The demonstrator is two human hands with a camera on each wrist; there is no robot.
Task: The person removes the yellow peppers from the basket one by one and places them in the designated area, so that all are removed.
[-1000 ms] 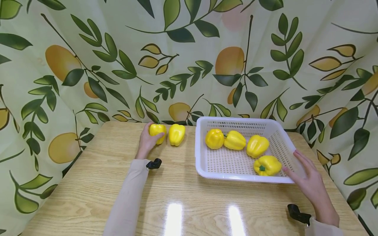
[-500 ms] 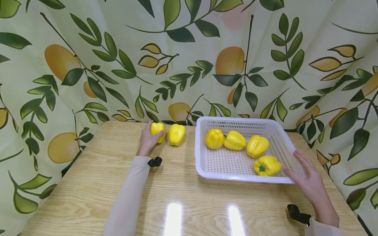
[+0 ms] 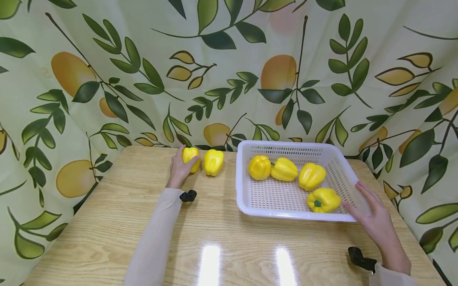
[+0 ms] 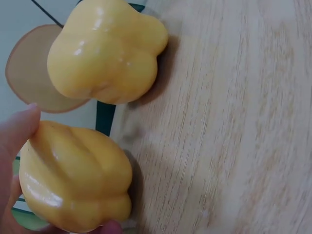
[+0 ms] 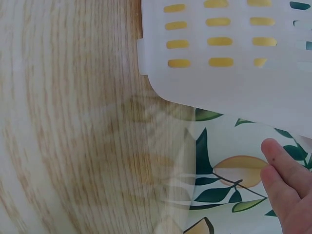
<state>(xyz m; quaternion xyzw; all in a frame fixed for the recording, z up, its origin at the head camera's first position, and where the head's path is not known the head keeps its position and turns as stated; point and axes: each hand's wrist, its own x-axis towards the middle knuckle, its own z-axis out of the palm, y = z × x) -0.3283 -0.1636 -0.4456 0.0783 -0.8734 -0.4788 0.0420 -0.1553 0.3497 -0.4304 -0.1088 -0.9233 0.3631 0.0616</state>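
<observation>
Yellow peppers, one gripped at the far table edge

Right hand (image 3: 375,220) lies nearest, fingers straight against the basket (image 3: 247,206) rim, steadying it; farther off, the left hand (image 3: 177,171) curls fingers round a pepper (image 3: 191,155) beside another (image 3: 213,162). Grasping looks underway; lifting it basketward seems next.

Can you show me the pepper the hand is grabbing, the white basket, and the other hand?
held pepper (image 3: 191,156), head view, its top
white basket (image 3: 244,201), head view, near-left rim
right hand (image 3: 375,221), head view, its back
</observation>
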